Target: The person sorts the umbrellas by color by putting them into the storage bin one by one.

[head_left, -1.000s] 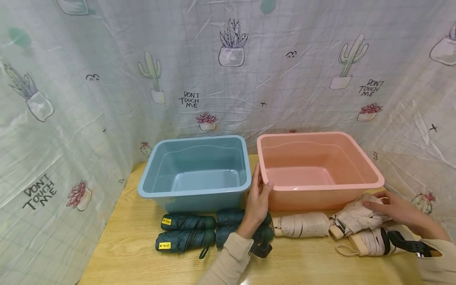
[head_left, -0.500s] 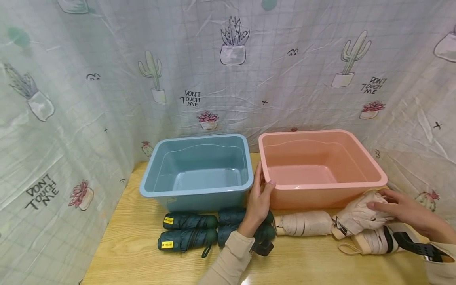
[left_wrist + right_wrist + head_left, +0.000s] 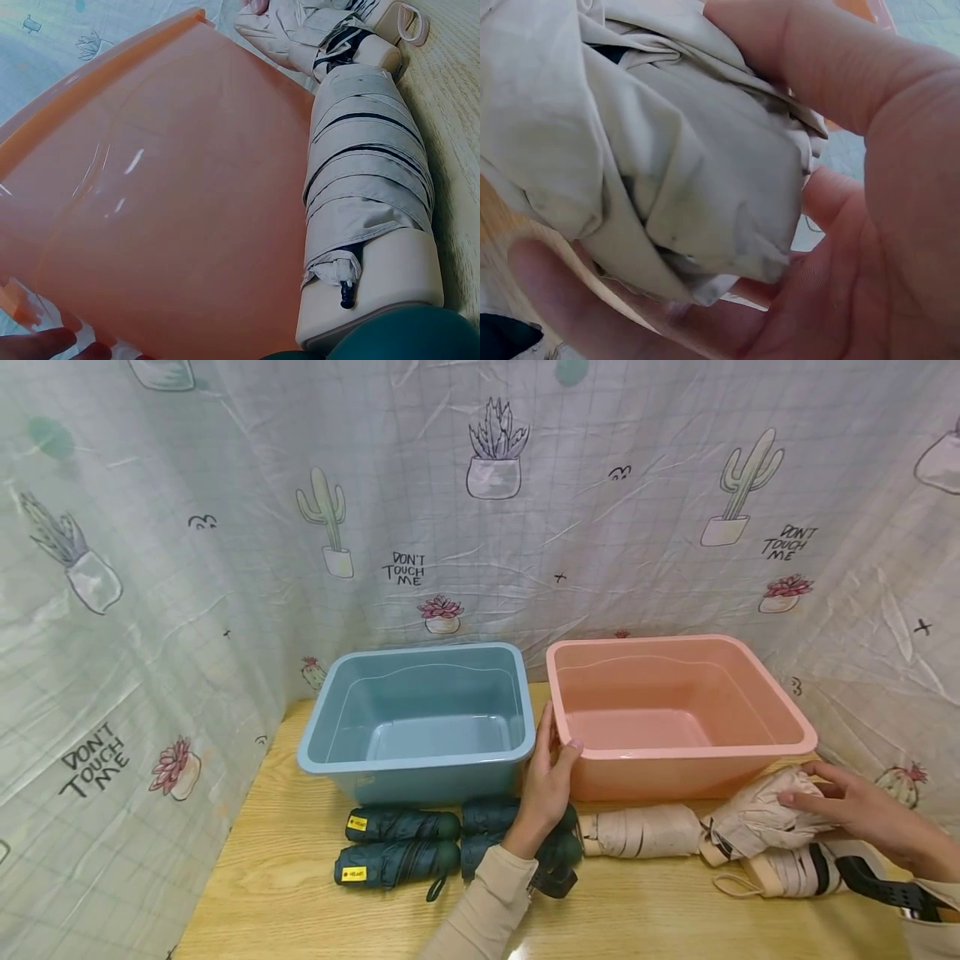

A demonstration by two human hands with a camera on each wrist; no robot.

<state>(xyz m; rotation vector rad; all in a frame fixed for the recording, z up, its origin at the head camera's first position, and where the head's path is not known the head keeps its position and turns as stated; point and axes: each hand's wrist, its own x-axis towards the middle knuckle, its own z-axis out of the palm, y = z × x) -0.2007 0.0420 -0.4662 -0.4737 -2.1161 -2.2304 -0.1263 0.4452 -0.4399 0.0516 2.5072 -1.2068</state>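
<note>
My left hand (image 3: 546, 783) touches the front left corner of a pink basin (image 3: 678, 775), with its thumb by the rim and its fingers straight along the side. At the right, my right hand (image 3: 862, 808) holds the loose-clothed end of a beige folded umbrella (image 3: 761, 814). Its thumb and fingers curve round the bunched fabric (image 3: 705, 157) in the right wrist view. A second beige umbrella (image 3: 798, 868), with a wrist loop, lies in front of it. Another beige umbrella (image 3: 367, 165) lies along the basin's foot.
A blue basin (image 3: 427, 768) stands left of the pink one. Before it lie several dark green folded umbrellas (image 3: 393, 862), partly hidden by my left forearm. A cactus-print curtain (image 3: 405, 485) surrounds the wooden table (image 3: 262, 893) at the back and sides.
The head view has shifted slightly. My right hand has moved a little to the right on the beige umbrella's end. My left hand stays at the pink basin's corner.
</note>
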